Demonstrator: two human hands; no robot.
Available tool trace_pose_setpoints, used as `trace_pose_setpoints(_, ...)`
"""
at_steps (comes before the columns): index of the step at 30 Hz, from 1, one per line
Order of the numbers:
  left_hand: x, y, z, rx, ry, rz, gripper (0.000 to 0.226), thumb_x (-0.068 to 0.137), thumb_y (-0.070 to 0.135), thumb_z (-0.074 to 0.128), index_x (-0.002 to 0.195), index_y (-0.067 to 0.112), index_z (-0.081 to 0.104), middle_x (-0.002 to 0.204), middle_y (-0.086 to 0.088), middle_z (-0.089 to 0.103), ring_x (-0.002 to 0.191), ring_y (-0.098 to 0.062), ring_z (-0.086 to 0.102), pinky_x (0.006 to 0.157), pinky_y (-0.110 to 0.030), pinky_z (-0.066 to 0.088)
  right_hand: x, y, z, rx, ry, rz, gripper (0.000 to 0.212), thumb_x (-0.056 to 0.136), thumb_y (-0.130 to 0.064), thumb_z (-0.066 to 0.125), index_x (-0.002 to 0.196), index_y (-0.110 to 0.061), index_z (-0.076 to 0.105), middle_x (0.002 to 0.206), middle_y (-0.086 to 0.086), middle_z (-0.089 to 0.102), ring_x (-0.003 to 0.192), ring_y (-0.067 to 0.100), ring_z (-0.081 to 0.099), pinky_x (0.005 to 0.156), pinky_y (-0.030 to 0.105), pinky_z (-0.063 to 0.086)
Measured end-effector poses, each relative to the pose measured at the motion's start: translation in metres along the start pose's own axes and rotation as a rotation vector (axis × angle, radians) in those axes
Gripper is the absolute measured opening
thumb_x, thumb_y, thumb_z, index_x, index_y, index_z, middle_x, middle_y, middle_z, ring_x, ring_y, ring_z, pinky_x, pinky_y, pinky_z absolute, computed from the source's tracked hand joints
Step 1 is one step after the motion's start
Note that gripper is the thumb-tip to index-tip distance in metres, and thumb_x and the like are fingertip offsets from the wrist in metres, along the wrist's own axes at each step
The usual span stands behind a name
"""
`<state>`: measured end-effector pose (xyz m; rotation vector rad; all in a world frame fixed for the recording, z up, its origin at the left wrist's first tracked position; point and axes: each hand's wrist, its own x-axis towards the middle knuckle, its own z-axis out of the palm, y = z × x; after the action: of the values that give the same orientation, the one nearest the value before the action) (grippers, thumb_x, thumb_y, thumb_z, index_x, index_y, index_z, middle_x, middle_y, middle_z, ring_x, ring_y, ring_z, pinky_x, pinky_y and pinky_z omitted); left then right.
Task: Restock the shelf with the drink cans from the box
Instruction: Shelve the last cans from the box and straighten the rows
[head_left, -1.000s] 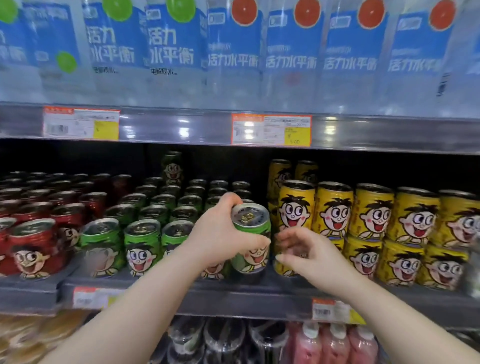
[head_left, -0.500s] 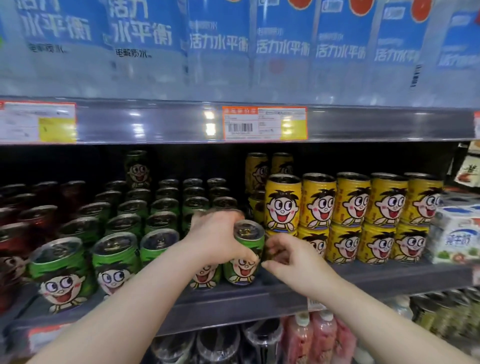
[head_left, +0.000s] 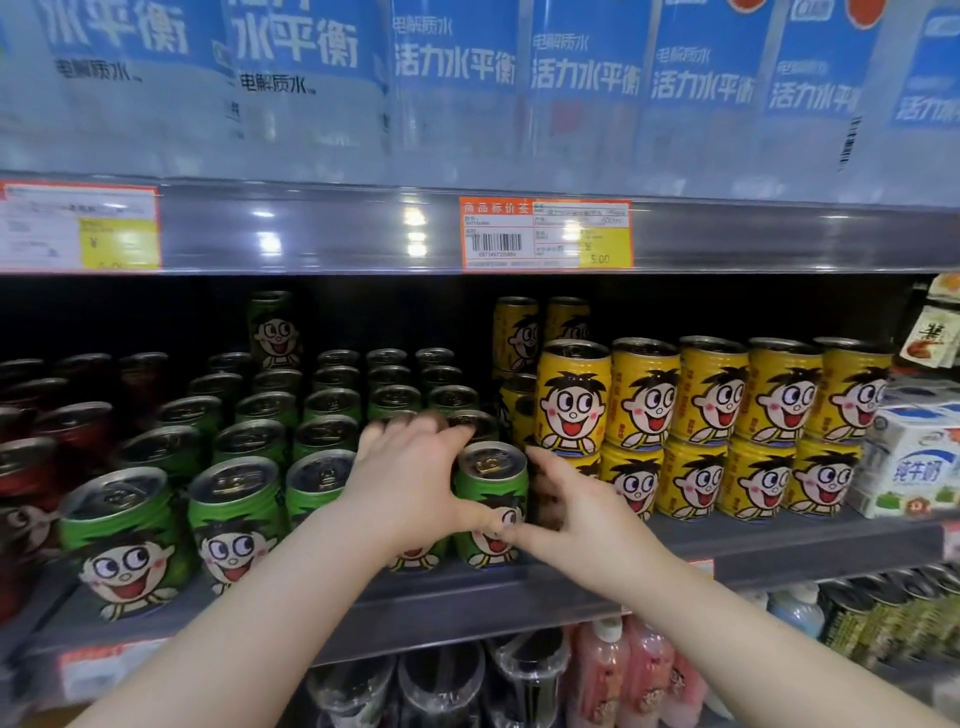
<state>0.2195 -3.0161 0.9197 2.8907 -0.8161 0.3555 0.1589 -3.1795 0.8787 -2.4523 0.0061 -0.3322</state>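
A green drink can (head_left: 491, 501) with a cartoon face stands at the front of the middle shelf (head_left: 779, 551), in the gap between the green cans and the yellow cans. My left hand (head_left: 410, 483) wraps it from the left, with fingers over the back and thumb across the front. My right hand (head_left: 571, 514) holds its right side, fingers wedged between it and the yellow stack, thumb meeting the left thumb. The box is out of view.
Green cans (head_left: 234, 519) fill rows to the left, with dark red cans (head_left: 31, 467) beyond. Yellow cans (head_left: 717, 405) are stacked two high on the right, then milk cartons (head_left: 919, 467). The upper shelf rail (head_left: 363, 228) hangs close above. Bottles (head_left: 639, 675) sit below.
The green can has come down from mid-air onto the shelf front. My right hand has closed in from the right until it touches the can. The view has shifted right.
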Motion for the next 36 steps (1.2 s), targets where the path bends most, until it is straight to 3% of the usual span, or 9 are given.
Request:
trace_pose_setpoints(4, -0.014, -0.019, -0.003, 0.067, 0.044, -0.027, 0.094, 0.068, 0.073, 0.057, 0.146, 0.032, 0.026, 0.143, 0.004, 0.038, 0.132, -0.020, 0.031, 0.108, -0.036, 0.019, 0.000, -0.010, 0.010, -0.007, 0.003, 0.001, 0.100, 0.075, -0.049, 0.070, 0.148, -0.036, 0.003, 0.134, -0.008, 0.053, 0.117, 0.012, 0.055, 0.094, 0.022, 0.043)
trace_pose_setpoints(6, -0.020, -0.028, -0.003, 0.084, 0.064, -0.034, 0.086, 0.073, 0.068, 0.057, 0.145, 0.033, 0.029, 0.142, 0.005, 0.041, 0.131, -0.019, 0.033, 0.108, -0.037, 0.018, 0.002, -0.015, 0.012, -0.035, 0.035, -0.007, 0.092, 0.078, -0.047, 0.068, 0.148, -0.034, 0.009, 0.131, -0.008, 0.055, 0.112, 0.013, 0.056, 0.087, 0.021, 0.042)
trace_pose_setpoints(11, -0.025, -0.039, -0.001, 0.009, 0.055, -0.010, 0.063, 0.083, 0.056, 0.055, 0.141, 0.039, 0.036, 0.144, 0.011, 0.039, 0.131, -0.019, 0.033, 0.108, -0.037, 0.024, 0.003, -0.020, 0.011, -0.046, 0.074, 0.009, 0.082, 0.076, -0.045, 0.071, 0.142, -0.032, 0.023, 0.132, -0.007, 0.054, 0.112, 0.016, 0.056, 0.088, 0.024, 0.044)
trace_pose_setpoints(15, -0.026, -0.044, 0.003, -0.026, 0.055, -0.002, 0.063, 0.084, 0.055, 0.055, 0.142, 0.038, 0.036, 0.146, 0.012, 0.036, 0.133, -0.018, 0.030, 0.108, -0.036, 0.027, 0.001, -0.023, 0.014, -0.037, 0.086, 0.011, 0.080, 0.079, -0.042, 0.070, 0.143, -0.031, 0.023, 0.130, -0.007, 0.056, 0.105, 0.016, 0.059, 0.081, 0.021, 0.043)
trace_pose_setpoints(20, -0.025, -0.045, 0.002, -0.058, 0.054, -0.002, 0.062, 0.083, 0.055, 0.057, 0.140, 0.038, 0.039, 0.145, 0.014, 0.038, 0.134, -0.017, 0.030, 0.109, -0.036, 0.026, 0.002, -0.025, 0.015, -0.023, 0.067, 0.023, 0.083, 0.080, -0.038, 0.070, 0.145, -0.027, 0.020, 0.135, -0.003, 0.053, 0.121, 0.018, 0.052, 0.099, 0.028, 0.043)
trace_pose_setpoints(26, -0.027, -0.043, 0.005, -0.024, 0.067, -0.015, 0.062, 0.084, 0.055, 0.055, 0.141, 0.037, 0.038, 0.146, 0.013, 0.038, 0.134, -0.018, 0.030, 0.108, -0.037, 0.026, 0.001, -0.026, 0.013, -0.073, 0.079, 0.044, 0.084, 0.077, -0.043, 0.072, 0.144, -0.027, 0.024, 0.133, -0.004, 0.055, 0.118, 0.019, 0.054, 0.095, 0.029, 0.046)
trace_pose_setpoints(33, -0.035, -0.044, 0.001, -0.028, 0.080, -0.003, 0.077, 0.083, 0.054, 0.057, 0.148, 0.033, 0.021, 0.154, 0.005, 0.029, 0.140, -0.020, 0.025, 0.115, -0.038, 0.020, 0.002, -0.031, 0.010, -0.285, 0.089, 0.098, 0.089, 0.074, -0.055, 0.068, 0.143, -0.025, 0.020, 0.129, 0.002, 0.057, 0.114, 0.024, 0.058, 0.087, 0.033, 0.049)
trace_pose_setpoints(36, -0.045, -0.059, -0.008, 0.024, 0.135, -0.041, 0.084, 0.078, 0.059, 0.060, 0.148, 0.031, 0.022, 0.153, 0.004, 0.030, 0.140, -0.020, 0.026, 0.114, -0.038, 0.019, -0.001, -0.041, 0.004, -0.487, 0.142, 0.087, 0.092, 0.074, -0.064, 0.062, 0.144, -0.027, 0.017, 0.141, 0.004, 0.042, 0.115, 0.026, 0.056, 0.083, 0.036, 0.051)
